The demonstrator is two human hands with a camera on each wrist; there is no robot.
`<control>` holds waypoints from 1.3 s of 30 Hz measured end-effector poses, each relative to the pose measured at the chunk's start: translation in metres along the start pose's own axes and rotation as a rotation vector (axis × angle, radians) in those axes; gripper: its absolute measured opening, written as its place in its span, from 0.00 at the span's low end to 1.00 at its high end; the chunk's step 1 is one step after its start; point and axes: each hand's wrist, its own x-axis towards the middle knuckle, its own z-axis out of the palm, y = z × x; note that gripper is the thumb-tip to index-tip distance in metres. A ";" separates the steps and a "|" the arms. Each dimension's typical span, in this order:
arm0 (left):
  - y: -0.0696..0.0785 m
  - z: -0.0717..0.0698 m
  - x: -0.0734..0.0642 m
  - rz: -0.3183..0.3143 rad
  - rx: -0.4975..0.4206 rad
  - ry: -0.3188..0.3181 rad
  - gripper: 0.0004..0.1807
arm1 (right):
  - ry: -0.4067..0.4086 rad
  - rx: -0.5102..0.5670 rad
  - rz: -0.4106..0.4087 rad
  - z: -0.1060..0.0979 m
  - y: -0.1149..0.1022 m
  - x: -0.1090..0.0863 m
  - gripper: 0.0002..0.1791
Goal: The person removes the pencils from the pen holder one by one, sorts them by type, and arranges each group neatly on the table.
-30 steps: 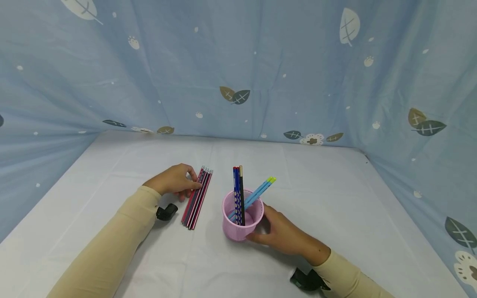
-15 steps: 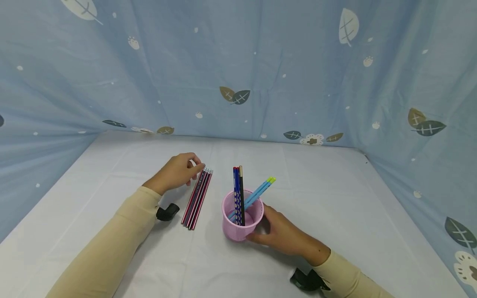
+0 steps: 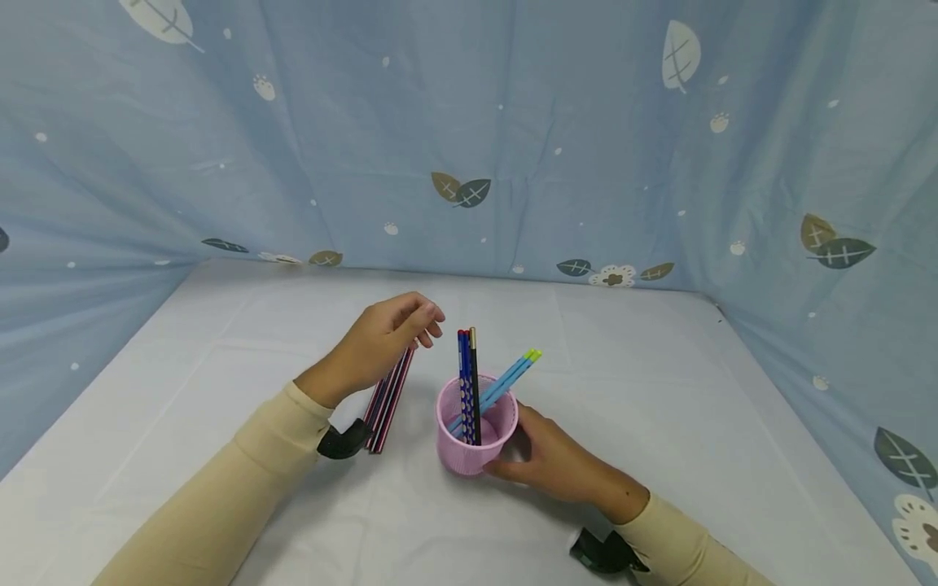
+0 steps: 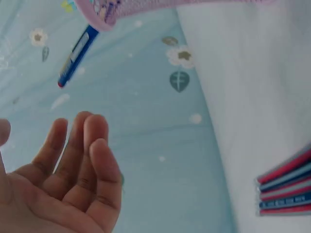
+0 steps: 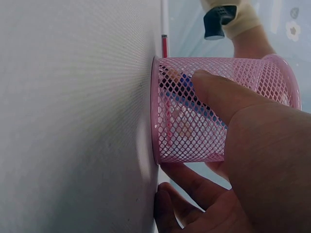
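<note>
My left hand (image 3: 388,338) hovers over the far ends of several red-and-dark striped pencils (image 3: 388,404), partly hiding them in the head view. Its fingers are loosely bent, and the left wrist view shows nothing between them. Those striped pencils (image 4: 286,194) lie side by side on the table. My right hand (image 3: 553,456) grips a pink mesh pencil cup (image 3: 462,460) from the right, thumb on the near side, with the cup upright on the table. Inside stand dark blue dotted pencils (image 3: 465,366), a black pencil (image 3: 475,358) and light blue pencils (image 3: 509,374) leaning right.
A white cloth (image 3: 645,391) covers the table. Behind and at both sides hangs a blue curtain (image 3: 572,146) with leaf and flower prints. Black wrist cameras sit on the left wrist (image 3: 344,441) and the right wrist (image 3: 607,553).
My left hand has gone from the middle of the striped pencils to their far ends, then further right towards the cup. The right hand and the cup have stayed in place.
</note>
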 end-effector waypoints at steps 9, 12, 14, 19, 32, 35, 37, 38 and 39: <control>0.007 0.010 -0.007 0.061 0.045 -0.264 0.33 | 0.006 -0.014 -0.025 0.001 0.003 0.000 0.45; 0.007 0.013 -0.009 0.036 0.059 -0.330 0.39 | 0.005 -0.019 -0.031 0.001 0.003 0.000 0.44; 0.007 0.015 -0.009 0.004 0.062 -0.368 0.43 | 0.005 -0.024 -0.035 0.001 0.003 0.000 0.44; 0.004 0.020 -0.010 -0.043 0.076 -0.446 0.45 | 0.007 -0.030 -0.039 0.000 0.003 -0.001 0.45; -0.006 0.033 -0.025 -0.075 0.054 -0.477 0.39 | -0.010 -0.018 -0.015 0.003 0.000 0.001 0.46; -0.008 0.036 -0.029 -0.068 0.034 -0.460 0.41 | -0.001 -0.027 -0.017 0.003 0.000 0.000 0.46; -0.009 0.039 -0.032 -0.063 0.026 -0.449 0.41 | 0.004 -0.032 -0.018 0.002 0.000 -0.001 0.46; -0.009 0.040 -0.033 -0.056 0.019 -0.444 0.41 | 0.006 -0.036 -0.020 0.002 0.001 -0.001 0.46; -0.009 0.042 -0.034 -0.047 0.009 -0.437 0.42 | 0.007 -0.038 -0.021 0.002 0.001 -0.002 0.47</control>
